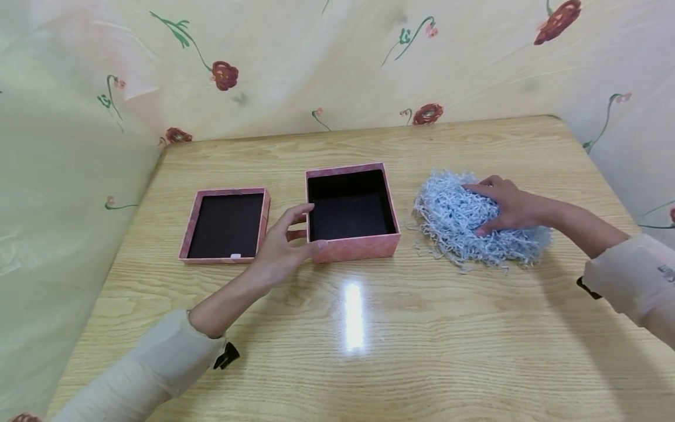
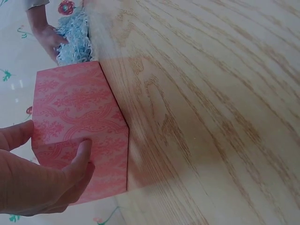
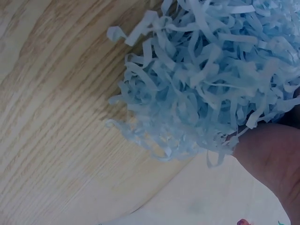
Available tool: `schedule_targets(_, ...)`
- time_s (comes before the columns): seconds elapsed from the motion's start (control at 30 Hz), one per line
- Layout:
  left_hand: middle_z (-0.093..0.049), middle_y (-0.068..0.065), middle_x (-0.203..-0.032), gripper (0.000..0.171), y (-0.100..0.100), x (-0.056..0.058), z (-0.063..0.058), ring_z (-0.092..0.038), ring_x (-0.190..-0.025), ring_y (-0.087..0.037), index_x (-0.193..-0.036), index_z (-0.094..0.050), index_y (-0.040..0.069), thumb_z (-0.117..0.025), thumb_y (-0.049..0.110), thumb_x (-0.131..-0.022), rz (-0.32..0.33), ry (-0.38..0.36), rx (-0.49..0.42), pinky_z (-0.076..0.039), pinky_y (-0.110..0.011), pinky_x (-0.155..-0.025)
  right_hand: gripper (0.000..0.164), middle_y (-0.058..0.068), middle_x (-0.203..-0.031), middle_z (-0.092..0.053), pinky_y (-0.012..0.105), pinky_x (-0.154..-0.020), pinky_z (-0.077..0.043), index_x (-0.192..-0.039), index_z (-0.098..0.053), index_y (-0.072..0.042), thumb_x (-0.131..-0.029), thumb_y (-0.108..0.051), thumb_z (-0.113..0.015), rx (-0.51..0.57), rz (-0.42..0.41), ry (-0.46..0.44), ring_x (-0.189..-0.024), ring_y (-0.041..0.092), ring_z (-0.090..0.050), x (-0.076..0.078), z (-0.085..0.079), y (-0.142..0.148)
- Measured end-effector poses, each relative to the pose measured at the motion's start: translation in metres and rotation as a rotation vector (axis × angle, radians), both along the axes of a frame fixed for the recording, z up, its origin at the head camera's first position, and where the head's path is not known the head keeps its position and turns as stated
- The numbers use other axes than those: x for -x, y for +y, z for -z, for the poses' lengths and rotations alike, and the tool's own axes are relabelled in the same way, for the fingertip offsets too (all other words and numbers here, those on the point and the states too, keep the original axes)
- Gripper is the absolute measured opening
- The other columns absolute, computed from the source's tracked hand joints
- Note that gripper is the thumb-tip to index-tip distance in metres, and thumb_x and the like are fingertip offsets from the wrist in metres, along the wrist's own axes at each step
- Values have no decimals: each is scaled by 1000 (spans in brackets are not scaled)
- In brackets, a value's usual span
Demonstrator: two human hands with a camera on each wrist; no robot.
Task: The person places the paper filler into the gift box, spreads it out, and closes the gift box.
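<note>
A pink patterned box (image 1: 354, 246) with a black interior stands open-topped at mid-table. My left hand (image 1: 282, 243) holds its near left corner, the thumb at the front and a fingertip on the left rim. In the left wrist view, the fingers of the left hand (image 2: 42, 180) touch the box's pink outer wall (image 2: 77, 108). To the right lies a loose heap of pale blue shredded paper (image 1: 453, 217). My right hand (image 1: 508, 205) grips into the heap from the right, thumb and fingers spread around a clump; strands (image 3: 206, 84) hide its fingertips in the right wrist view.
Left of the box lies its shallow pink lid (image 1: 224, 225), black inside face up, with a small white tab at its front edge. The wooden table (image 1: 422, 340) meets a flower-patterned covering (image 1: 295, 70) at the back and sides. Loose paper strands lie near the heap.
</note>
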State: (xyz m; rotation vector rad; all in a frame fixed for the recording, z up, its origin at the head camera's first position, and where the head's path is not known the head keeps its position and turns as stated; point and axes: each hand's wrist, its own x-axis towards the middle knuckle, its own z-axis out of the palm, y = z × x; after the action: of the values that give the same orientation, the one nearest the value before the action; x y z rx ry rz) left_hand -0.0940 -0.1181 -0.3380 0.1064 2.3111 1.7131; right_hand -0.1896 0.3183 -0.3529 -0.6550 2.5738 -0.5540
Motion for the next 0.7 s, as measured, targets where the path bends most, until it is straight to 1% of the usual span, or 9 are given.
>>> schedule_targets(0.27,-37,-15,-143,66,0,0,-1,-46,-124,-39,-143,-41,23,-72,10,-86,1,-8,6,-47,-46,-96,90,33,-127,-33,64,-90,-37,-145,-32,6,-74,-14,-83,22,40,21,-115,49,-37,1,2,-1)
schedule_targets(0.47,-36,-15,-143,66,-1,-1,-1,-45,-125,-40,-143,-41,23,-72,9,-86,6,-12,1,-47,-46,-96,80,30,-125,-40,59,-86,-42,-142,-37,8,-77,-11,-80,11,65,40,-112,46,-45,1,3,-2)
schedule_targets(0.6,-36,-17,-144,66,-1,-1,-1,-45,-125,-41,-143,-41,22,-71,8,-86,9,-4,-5,-47,-46,-96,73,29,-127,-43,58,-86,-43,-140,-41,7,-79,-11,-78,4,81,49,-112,46,-47,1,2,-2)
schedule_targets(0.7,-36,-16,-144,66,-1,-1,-1,-45,-125,-41,-143,-41,23,-71,8,-87,11,-6,-5,-47,-46,-96,73,29,-126,-45,59,-87,-43,-139,-42,8,-79,-12,-79,-1,88,60,-113,48,-48,1,3,-1)
